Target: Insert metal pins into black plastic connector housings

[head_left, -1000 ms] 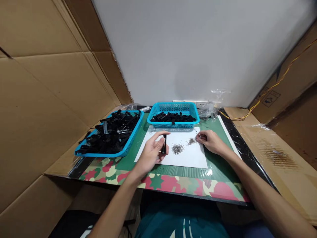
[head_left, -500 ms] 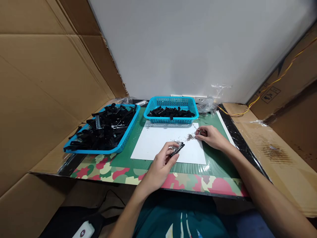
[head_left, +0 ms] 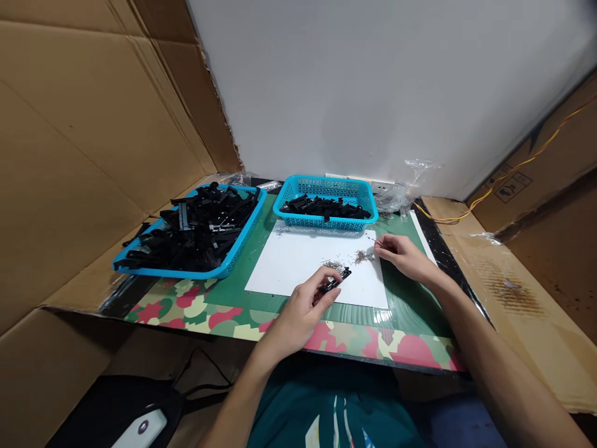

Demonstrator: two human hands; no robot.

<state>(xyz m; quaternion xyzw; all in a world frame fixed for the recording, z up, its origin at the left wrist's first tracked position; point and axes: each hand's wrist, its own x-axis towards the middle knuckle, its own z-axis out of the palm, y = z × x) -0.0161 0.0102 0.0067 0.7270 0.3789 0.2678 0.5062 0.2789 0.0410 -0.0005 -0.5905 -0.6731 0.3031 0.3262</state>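
My left hand (head_left: 305, 308) is closed around a small, long black plastic part (head_left: 344, 275), holding it tilted over the near side of a white sheet (head_left: 284, 264). The fingers cover much of the part. At the sheet's right edge my right hand (head_left: 402, 254) pinches a thin dark pointed tool (head_left: 374, 241), perhaps tweezers, its tip pointing left. Just left of those fingertips lies a small heap of tiny metal pieces (head_left: 361, 256). A second heap of tiny metal pieces (head_left: 332, 266) lies right behind the left hand.
A large blue basket (head_left: 233, 261) piled with black plastic parts stands at the left. Another blue basket (head_left: 321, 221) with similar parts stands behind the sheet. Clear plastic wrap (head_left: 394, 198) lies at the back right. Cardboard (head_left: 93, 137) walls the left side.
The view has shifted slightly. My left hand has turned the black part a little, so less of it shows. My right hand keeps its pinch beside the heap, with more of the tool visible.
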